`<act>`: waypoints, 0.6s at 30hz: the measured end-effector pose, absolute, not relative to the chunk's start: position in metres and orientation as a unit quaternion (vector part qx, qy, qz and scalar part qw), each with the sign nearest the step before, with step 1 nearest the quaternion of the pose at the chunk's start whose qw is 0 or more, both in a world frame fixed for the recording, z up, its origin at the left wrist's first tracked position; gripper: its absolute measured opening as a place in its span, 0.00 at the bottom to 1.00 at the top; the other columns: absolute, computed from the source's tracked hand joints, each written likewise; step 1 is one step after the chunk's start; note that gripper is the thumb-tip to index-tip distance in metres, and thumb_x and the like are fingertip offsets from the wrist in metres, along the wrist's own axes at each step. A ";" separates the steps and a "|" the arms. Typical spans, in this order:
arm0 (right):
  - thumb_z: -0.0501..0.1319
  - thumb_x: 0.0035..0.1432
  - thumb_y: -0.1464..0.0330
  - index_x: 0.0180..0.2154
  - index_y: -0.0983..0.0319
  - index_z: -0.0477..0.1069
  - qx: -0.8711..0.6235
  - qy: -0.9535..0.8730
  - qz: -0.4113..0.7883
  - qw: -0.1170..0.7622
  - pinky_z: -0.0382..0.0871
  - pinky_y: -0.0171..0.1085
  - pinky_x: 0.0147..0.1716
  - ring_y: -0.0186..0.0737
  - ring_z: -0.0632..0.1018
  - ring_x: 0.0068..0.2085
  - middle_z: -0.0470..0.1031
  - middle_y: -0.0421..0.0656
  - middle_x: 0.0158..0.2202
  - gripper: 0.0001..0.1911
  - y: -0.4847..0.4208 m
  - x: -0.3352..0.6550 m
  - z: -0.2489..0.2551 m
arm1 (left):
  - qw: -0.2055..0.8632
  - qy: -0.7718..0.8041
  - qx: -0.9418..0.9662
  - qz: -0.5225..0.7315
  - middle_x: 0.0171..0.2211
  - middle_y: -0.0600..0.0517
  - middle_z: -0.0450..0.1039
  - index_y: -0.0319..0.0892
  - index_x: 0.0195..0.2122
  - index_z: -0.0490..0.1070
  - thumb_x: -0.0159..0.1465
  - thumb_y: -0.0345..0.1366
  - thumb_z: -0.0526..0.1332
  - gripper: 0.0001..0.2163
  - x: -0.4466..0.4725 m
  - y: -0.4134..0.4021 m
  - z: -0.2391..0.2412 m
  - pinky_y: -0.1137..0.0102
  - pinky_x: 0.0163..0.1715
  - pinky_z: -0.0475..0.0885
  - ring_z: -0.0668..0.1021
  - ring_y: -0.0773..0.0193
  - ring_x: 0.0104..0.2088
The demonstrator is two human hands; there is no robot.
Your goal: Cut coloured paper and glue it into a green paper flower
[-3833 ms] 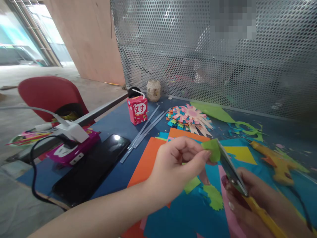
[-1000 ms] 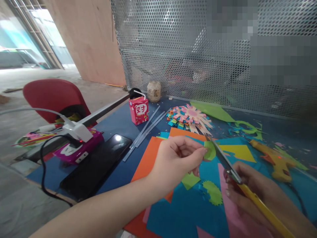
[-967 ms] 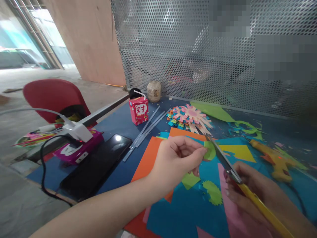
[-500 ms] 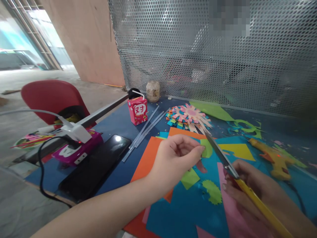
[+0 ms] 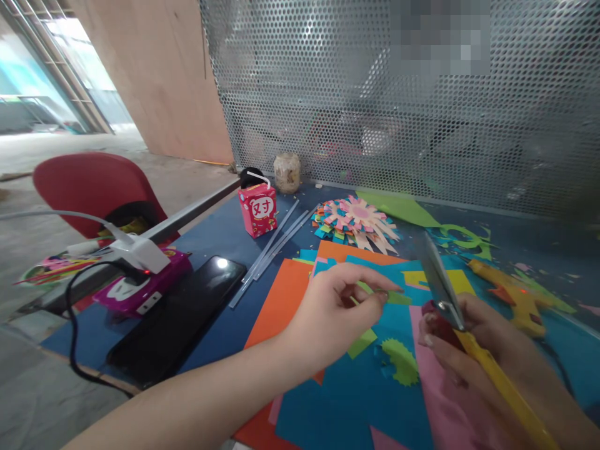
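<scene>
My left hand (image 5: 335, 309) pinches a small green paper piece (image 5: 397, 298) between thumb and fingers, held flat above the coloured sheets. My right hand (image 5: 473, 353) grips yellow-handled scissors (image 5: 450, 306), whose blades point up and away, clear of the green piece. Below lie a jagged green cut-out (image 5: 402, 362) and a green scrap (image 5: 363, 342) on a blue sheet (image 5: 347, 400). An orange sheet (image 5: 276, 306) and a pink sheet (image 5: 434, 387) lie beside it.
A layered paper flower (image 5: 357, 219), a red drink carton (image 5: 257, 209), glue sticks (image 5: 276, 240), a black phone (image 5: 178, 319), a pink device (image 5: 140, 284) with a cable, and a yellow glue gun (image 5: 515, 294) lie on the blue table. A perforated metal screen (image 5: 328, 94) stands behind. A red chair (image 5: 89, 187) is left.
The scissors have come away from the green piece and their blades now tilt upward. My left hand has lowered the piece and turned it flat. The view shifted slightly.
</scene>
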State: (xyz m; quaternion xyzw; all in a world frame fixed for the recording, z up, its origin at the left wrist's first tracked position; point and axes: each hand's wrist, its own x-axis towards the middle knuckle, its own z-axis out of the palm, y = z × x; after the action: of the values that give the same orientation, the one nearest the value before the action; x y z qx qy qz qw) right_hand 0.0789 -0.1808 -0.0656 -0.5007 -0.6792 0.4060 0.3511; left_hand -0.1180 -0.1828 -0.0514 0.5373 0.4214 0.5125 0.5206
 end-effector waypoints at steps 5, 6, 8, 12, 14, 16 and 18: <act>0.65 0.49 0.65 0.35 0.54 0.65 -0.478 -0.682 0.377 0.405 0.72 0.29 0.21 0.35 0.77 0.26 0.75 0.39 0.32 0.11 -0.179 0.078 -0.069 | 0.494 0.433 0.619 0.430 0.26 0.53 0.70 0.39 0.36 0.74 0.57 0.33 0.60 0.07 -0.118 -0.186 -0.054 0.75 0.21 0.65 0.70 0.71 0.22; 0.65 0.48 0.65 0.35 0.54 0.66 -0.479 -0.684 0.373 0.405 0.73 0.30 0.22 0.36 0.77 0.27 0.75 0.39 0.32 0.11 -0.179 0.078 -0.071 | 0.498 0.431 0.626 0.417 0.26 0.53 0.70 0.39 0.36 0.74 0.57 0.34 0.61 0.08 -0.118 -0.186 -0.054 0.75 0.21 0.65 0.70 0.71 0.22; 0.67 0.46 0.63 0.33 0.55 0.67 -0.487 -0.678 0.381 0.396 0.75 0.31 0.23 0.38 0.78 0.27 0.76 0.39 0.32 0.12 -0.178 0.079 -0.073 | 0.513 0.425 0.628 0.402 0.26 0.53 0.71 0.39 0.35 0.74 0.56 0.36 0.62 0.07 -0.118 -0.186 -0.055 0.76 0.20 0.64 0.70 0.72 0.21; 0.69 0.39 0.58 0.28 0.56 0.69 -0.518 -0.558 0.492 0.422 0.75 0.32 0.24 0.39 0.78 0.27 0.76 0.38 0.27 0.15 -0.177 0.079 -0.069 | 0.590 0.399 0.570 0.409 0.24 0.55 0.70 0.38 0.31 0.73 0.55 0.37 0.64 0.07 -0.117 -0.183 -0.055 0.77 0.19 0.65 0.70 0.74 0.18; 0.66 0.41 0.53 0.27 0.55 0.70 -0.509 -0.480 0.563 0.440 0.75 0.32 0.22 0.38 0.77 0.25 0.76 0.38 0.25 0.15 -0.176 0.078 -0.064 | 0.629 0.385 0.536 0.411 0.23 0.56 0.69 0.38 0.29 0.71 0.54 0.36 0.64 0.07 -0.116 -0.181 -0.055 0.78 0.17 0.64 0.70 0.75 0.17; 0.63 0.43 0.51 0.28 0.55 0.71 -0.505 -0.438 0.594 0.447 0.75 0.32 0.21 0.38 0.77 0.23 0.76 0.38 0.24 0.16 -0.174 0.078 -0.058 | 0.653 0.380 0.510 0.412 0.23 0.55 0.70 0.38 0.30 0.70 0.57 0.36 0.62 0.06 -0.114 -0.180 -0.055 0.79 0.15 0.61 0.71 0.76 0.16; 0.65 0.40 0.51 0.26 0.55 0.70 -0.515 -0.445 0.593 0.430 0.75 0.33 0.21 0.40 0.77 0.24 0.75 0.39 0.23 0.16 -0.173 0.078 -0.053 | 0.659 0.385 0.493 0.418 0.25 0.54 0.71 0.38 0.32 0.69 0.60 0.37 0.57 0.07 -0.113 -0.179 -0.055 0.80 0.13 0.57 0.72 0.76 0.16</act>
State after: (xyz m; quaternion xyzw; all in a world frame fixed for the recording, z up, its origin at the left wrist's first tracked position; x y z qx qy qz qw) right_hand 0.0777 -0.1730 -0.0532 -0.5151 -0.4450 0.5930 0.4301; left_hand -0.1128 -0.1789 -0.0554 0.4927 0.3854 0.4183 0.6586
